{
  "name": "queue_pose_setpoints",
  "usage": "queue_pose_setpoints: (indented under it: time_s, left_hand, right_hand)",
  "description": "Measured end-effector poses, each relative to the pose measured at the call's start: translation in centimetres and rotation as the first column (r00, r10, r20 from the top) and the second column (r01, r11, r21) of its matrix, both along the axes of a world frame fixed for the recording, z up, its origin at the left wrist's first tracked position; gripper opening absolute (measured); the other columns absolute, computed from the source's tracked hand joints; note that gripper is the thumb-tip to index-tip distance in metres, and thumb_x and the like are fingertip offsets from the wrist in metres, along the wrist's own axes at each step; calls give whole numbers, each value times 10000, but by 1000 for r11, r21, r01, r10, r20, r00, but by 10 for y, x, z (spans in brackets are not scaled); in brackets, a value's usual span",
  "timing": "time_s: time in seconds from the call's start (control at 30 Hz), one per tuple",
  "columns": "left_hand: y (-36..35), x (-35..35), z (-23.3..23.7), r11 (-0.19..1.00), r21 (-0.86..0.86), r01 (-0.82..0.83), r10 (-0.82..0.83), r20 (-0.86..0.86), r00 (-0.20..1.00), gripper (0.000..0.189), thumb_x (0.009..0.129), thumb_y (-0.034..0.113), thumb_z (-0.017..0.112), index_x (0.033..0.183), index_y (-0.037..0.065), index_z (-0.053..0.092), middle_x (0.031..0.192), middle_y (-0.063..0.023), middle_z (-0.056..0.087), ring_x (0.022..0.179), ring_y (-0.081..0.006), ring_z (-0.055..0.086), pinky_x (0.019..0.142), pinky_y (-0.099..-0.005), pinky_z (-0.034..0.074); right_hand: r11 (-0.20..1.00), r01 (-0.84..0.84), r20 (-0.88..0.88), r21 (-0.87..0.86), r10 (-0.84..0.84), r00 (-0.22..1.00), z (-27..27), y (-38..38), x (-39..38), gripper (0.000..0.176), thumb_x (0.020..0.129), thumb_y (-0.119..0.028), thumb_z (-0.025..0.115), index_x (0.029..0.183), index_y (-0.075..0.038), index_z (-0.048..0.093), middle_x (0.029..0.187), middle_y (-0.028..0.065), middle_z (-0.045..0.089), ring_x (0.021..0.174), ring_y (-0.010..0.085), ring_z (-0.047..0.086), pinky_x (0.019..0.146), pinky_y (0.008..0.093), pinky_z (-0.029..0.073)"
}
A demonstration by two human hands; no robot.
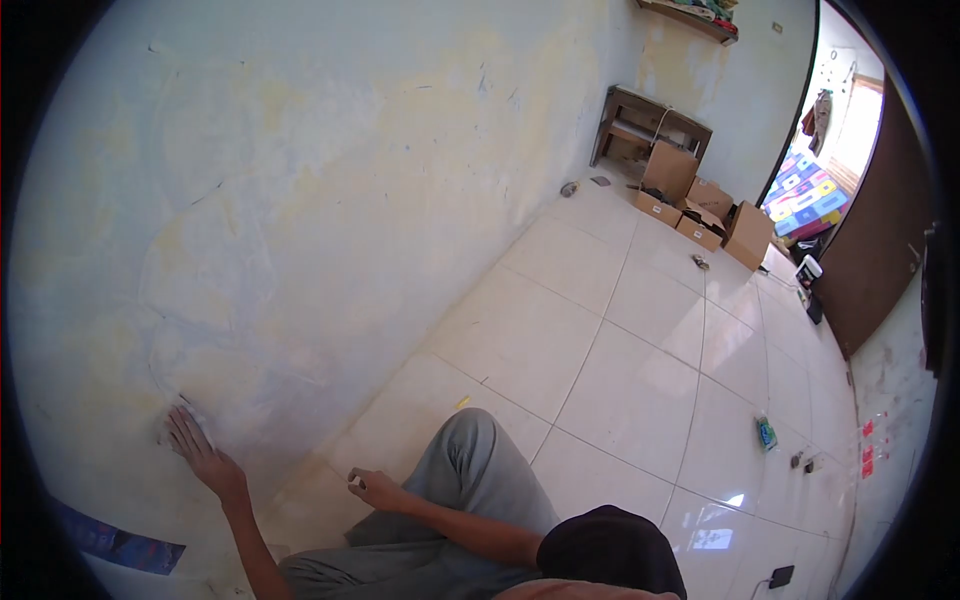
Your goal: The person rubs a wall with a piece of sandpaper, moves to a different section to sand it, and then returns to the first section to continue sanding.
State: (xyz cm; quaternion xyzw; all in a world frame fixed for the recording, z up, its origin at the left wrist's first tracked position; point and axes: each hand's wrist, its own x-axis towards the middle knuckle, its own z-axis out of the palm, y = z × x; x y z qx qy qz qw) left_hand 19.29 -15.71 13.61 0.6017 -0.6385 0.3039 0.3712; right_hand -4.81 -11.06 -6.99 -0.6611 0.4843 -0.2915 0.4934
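Observation:
My left hand (205, 458) lies flat against the painted wall (300, 250), fingers together and pointing up. Under the fingers it presses a pale, thin sheet or cloth (205, 415); its exact kind is too small to make out. Around it the wall is patchy, with whitish smears, yellowish areas and a thin curved line. My right hand (374, 489) hovers or rests by my bent knee, near the foot of the wall. Its fingers are loosely curled with a gap to the thumb, and nothing shows in them.
White floor tiles (570, 370) stretch to the right of my grey-trousered legs (470, 480). Open cardboard boxes (695, 215) stand by a wooden shelf unit (655, 125) at the back. A green packet (766, 433) and a dark phone-like object (781, 577) lie on the floor. A blue sheet (120, 540) is low left.

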Motion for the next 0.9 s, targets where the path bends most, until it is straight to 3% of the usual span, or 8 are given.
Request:
queue_pose_setpoints:
  time_s: [0.17, 0.27, 0.4, 0.53, 0.63, 0.73, 0.83, 0.9]
  left_hand:
    - [28, 27, -84, 984, 154, -90, 89, 12, 996, 712, 792, -100, 374, 1498, -25, 312, 1570, -194, 286, 1470, -374, 217, 1202, -502, 163]
    - [22, 22, -54, 988, 154, -26, 26, -1, 1000, 693, 809, -80, 375, 1498, -23, 314, 1569, -187, 292, 1470, -366, 223, 1201, -502, 169]
    - [7, 2, 5, 994, 88, 59, -59, -4, 998, 623, 877, -29, 348, 1498, -24, 313, 1570, -185, 292, 1467, -363, 234, 1202, -497, 165]
    - [16, 8, -27, 996, 76, 52, -51, -7, 999, 537, 977, 80, 274, 1502, -29, 300, 1567, -201, 288, 1464, -371, 236, 1201, -497, 137]
    - [37, 15, -68, 988, 157, -6, 23, -102, 994, 672, 834, -39, 384, 1500, -37, 295, 1563, -226, 280, 1469, -378, 216, 1200, -509, 131]
    - [29, 24, -62, 990, 139, 22, -16, -47, 999, 752, 755, -81, 407, 1498, -41, 297, 1564, -229, 275, 1468, -387, 213, 1199, -514, 137]
    - [20, 1, -17, 990, 142, 18, -12, -44, 999, 707, 796, -76, 393, 1496, -43, 300, 1563, -233, 273, 1464, -392, 220, 1199, -514, 144]
    - [13, -5, -7, 999, 11, 36, -35, -73, 997, 642, 857, -54, 379, 1494, -45, 299, 1561, -233, 278, 1460, -393, 232, 1199, -509, 147]
  right_hand:
    - [998, -18, -27, -66, 16, 1000, -14, -2, 2, 269, 948, -249, 593, 1061, -6, 604, 818, 202, 696, 757, 350, 684, 694, 436, 527]
    - [999, -43, -70, 11, 43, 997, -11, -4, 2, 261, 944, -244, 594, 1044, -3, 610, 822, 202, 697, 758, 348, 685, 691, 439, 527]
    - [996, -63, -57, -55, 60, 997, -9, 3, 5, 264, 943, -244, 593, 1052, -5, 608, 825, 206, 697, 764, 361, 684, 693, 449, 527]
    - [996, -29, -70, -79, 23, 997, -17, 6, 7, 257, 940, -239, 598, 1055, -9, 613, 815, 210, 692, 760, 370, 680, 689, 450, 523]
    - [1000, -4, -85, 1, 4, 996, -1, 6, 1, 250, 936, -231, 609, 1049, -8, 616, 774, 205, 675, 714, 359, 666, 659, 450, 507]
    - [997, -12, -83, -73, 6, 996, -6, 2, 4, 245, 930, -221, 620, 1044, -4, 618, 752, 199, 666, 685, 351, 657, 654, 448, 499]
    - [999, -15, -82, -31, 13, 997, 0, 8, 6, 243, 926, -219, 624, 1040, -4, 621, 764, 202, 671, 703, 357, 661, 668, 448, 503]
    - [999, -23, -83, -27, 21, 996, 3, 10, 3, 242, 925, -219, 626, 1038, -5, 622, 773, 204, 676, 714, 360, 663, 676, 449, 505]
